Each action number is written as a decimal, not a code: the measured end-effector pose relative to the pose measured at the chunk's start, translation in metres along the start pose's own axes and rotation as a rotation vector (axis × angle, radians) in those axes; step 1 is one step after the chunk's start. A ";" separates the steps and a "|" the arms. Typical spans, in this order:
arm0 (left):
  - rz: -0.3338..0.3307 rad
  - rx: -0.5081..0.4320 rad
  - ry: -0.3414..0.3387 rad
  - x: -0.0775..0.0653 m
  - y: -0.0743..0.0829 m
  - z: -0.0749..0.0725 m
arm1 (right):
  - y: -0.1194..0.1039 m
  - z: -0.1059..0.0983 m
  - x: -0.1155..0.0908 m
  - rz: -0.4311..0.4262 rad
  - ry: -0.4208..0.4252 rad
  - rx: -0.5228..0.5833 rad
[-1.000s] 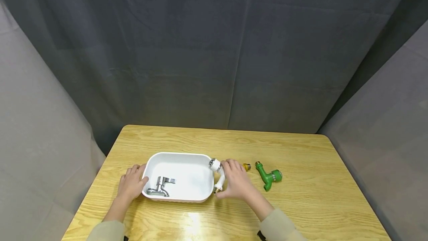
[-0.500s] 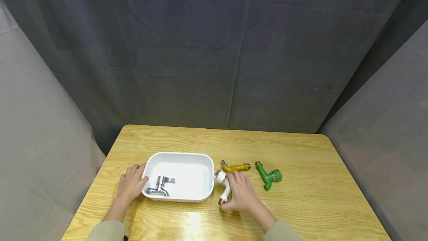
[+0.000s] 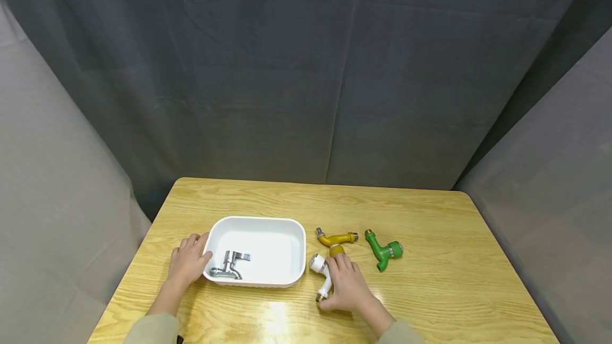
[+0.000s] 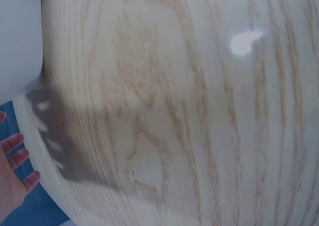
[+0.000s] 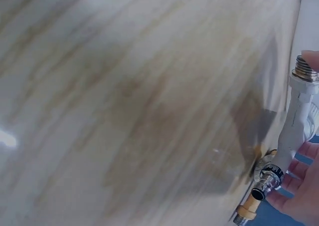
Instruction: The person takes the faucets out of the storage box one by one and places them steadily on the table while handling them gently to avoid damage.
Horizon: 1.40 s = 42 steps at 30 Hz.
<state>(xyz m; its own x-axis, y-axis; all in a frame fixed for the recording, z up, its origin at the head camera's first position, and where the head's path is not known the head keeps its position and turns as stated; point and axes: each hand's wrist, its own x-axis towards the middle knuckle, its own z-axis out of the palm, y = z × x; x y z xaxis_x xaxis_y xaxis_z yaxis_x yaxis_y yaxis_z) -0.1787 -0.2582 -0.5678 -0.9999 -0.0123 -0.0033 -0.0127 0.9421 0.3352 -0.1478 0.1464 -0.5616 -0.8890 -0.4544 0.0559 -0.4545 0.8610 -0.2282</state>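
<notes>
My right hand [image 3: 348,284] holds a white faucet [image 3: 326,283] with metal ends, just right of the tray. In the right wrist view, the thumb is at the faucet's threaded end [image 5: 305,69] and the fingers [image 5: 294,181] are on its far side. My left hand [image 3: 186,260] rests against the left end of a white tray [image 3: 300,227], with its thumb at the rim. The left wrist view shows its fingers [image 4: 17,158] extended and slightly spread. Inside the tray lies a chrome faucet [image 3: 230,266].
A yellow faucet [image 3: 338,239] lies on the wooden table [image 3: 440,280] just beyond my right hand. To its right is a green faucet [image 3: 384,251]. Grey cloth [image 3: 287,78] hangs behind the table and on both sides.
My right hand has moved the white faucet from the tray's right rim toward me and slightly right, bringing the yellow faucet into fuller view. My left hand and the tray have stayed put.
</notes>
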 end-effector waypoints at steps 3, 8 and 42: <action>-0.003 -0.003 -0.001 0.000 0.001 0.000 | 0.000 0.001 -0.002 0.006 -0.008 0.003; -0.009 -0.004 -0.005 0.001 0.001 -0.001 | 0.003 0.005 -0.003 0.016 -0.028 0.000; -0.013 -0.007 0.000 0.000 0.000 0.002 | -0.001 0.007 -0.013 0.043 -0.082 0.041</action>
<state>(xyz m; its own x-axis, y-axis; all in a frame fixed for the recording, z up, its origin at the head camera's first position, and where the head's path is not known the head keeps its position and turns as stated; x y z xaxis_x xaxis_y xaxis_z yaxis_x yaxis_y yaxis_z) -0.1789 -0.2576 -0.5697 -0.9997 -0.0241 -0.0080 -0.0254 0.9393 0.3422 -0.1348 0.1499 -0.5689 -0.8992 -0.4362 -0.0341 -0.4123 0.8708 -0.2679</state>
